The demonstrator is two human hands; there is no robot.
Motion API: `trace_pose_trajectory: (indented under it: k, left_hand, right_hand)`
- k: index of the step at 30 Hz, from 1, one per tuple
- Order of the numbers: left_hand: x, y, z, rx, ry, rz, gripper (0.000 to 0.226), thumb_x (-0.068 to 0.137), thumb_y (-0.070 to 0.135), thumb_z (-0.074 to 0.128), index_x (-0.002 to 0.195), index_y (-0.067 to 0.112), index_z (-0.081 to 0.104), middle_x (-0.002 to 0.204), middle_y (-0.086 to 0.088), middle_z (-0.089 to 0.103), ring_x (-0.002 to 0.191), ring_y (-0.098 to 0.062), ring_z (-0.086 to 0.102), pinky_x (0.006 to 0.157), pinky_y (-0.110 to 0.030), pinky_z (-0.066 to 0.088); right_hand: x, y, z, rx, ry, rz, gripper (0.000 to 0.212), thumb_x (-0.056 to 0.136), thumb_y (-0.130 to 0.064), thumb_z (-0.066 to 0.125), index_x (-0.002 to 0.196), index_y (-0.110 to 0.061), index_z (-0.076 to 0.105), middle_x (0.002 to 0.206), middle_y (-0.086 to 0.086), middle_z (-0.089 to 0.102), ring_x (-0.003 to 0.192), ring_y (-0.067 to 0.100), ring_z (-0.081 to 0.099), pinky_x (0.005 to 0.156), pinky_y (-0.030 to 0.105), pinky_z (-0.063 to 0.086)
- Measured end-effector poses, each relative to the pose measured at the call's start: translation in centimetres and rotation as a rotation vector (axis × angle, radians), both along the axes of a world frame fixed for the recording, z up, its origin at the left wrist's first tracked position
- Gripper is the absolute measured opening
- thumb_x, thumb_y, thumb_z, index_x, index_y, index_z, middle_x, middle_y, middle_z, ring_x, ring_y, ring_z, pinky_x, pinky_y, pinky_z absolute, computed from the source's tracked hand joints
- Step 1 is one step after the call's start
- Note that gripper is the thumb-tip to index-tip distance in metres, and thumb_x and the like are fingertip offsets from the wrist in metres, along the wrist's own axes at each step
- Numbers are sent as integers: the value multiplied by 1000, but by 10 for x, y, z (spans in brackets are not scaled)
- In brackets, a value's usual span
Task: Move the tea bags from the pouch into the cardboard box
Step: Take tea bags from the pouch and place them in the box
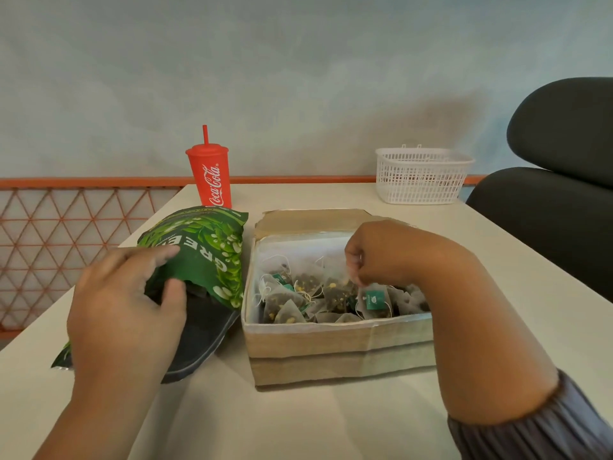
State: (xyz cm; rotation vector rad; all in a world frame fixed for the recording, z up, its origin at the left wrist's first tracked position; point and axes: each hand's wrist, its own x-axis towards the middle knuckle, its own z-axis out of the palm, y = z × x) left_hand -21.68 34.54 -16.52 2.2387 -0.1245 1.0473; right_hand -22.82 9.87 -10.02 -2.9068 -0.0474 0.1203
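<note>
Head view: fingers of the right hand (371, 257) pinch a tea bag (374, 302) in the cardboard box (338, 353); the left hand (126, 303) grips the pouch (205, 254). Tangled strings (310, 295) may drag neighbouring bags (288, 305) out.

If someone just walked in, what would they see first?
Probably the bright red Coca-Cola cup with its straw, at the back of the table. Then the cardboard box in the middle, holding tea bags, where the right hand pinches one, and the green pouch that the left hand holds beside it.
</note>
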Motion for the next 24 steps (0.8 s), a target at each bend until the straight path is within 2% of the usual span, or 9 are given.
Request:
trace_pose_trajectory:
  k: [3,6,9,11,14,16,18,21,24]
  left_hand:
    - [-1,-1,1,-9,-5,-13,33,75,-2,64,105,11,68,102,-11,61,97,-35,52,84,-41,41]
    - [-1,-1,1,-18,-16,-30,29,77,1,63,104,11,68,103,-10,60,98,-35,52,85,-41,41]
    - [0,-2,1,-36,-27,-42,33,75,15,52,104,12,68,103,-9,61,98,-34,52,85,-43,42]
    - [0,-2,1,-33,-36,-56,37,74,15,47,104,11,68,104,-10,62,99,-35,53,86,-44,43]
    - [-1,-2,2,-17,-61,-58,38,76,9,43,105,10,67,106,-12,63,100,-34,53,86,-42,42]
    - [-1,-2,2,-18,-83,-68,38,76,7,43,105,9,67,105,-12,64,100,-30,54,86,-36,40]
    - [0,-1,3,-19,-110,-79,36,77,6,45,104,8,67,102,-12,64,96,-24,54,86,-28,39]
    - [2,3,4,-43,-151,-94,27,79,1,54,101,7,69,97,-9,63,91,-15,54,85,-11,37]
    - [4,6,7,-53,-191,-98,22,77,-3,61,96,5,70,91,-1,59,87,-9,51,82,3,31]
  right_hand:
    - [-3,-6,5,5,-43,-53,16,83,-3,54,74,-10,65,83,5,67,69,13,55,61,19,43]
    - [-4,-15,10,35,-127,-158,22,85,-2,49,69,-13,59,79,5,64,75,18,60,69,26,49]
    - [-1,-28,13,27,-216,-290,15,87,-4,50,83,-6,64,87,10,66,82,24,64,79,34,54]
    - [0,-35,13,37,-237,-352,16,87,-8,53,94,-2,65,91,11,67,86,26,64,82,37,54]
    - [-3,-38,12,112,-214,-375,32,85,-19,61,115,-9,60,104,9,65,95,25,62,84,33,49]
    - [-2,-37,12,119,-229,-345,42,86,-23,61,126,-16,54,118,7,60,98,23,59,82,30,44]
    - [-2,-28,15,144,-257,-266,40,87,-25,61,126,-22,53,116,3,59,89,16,59,77,26,42]
    - [-8,2,20,225,-281,-48,24,88,-20,58,110,-31,61,97,-8,59,76,5,57,65,18,43]
    - [-16,50,21,302,-284,238,21,87,-17,58,93,-35,65,107,-12,54,92,4,53,75,18,41]
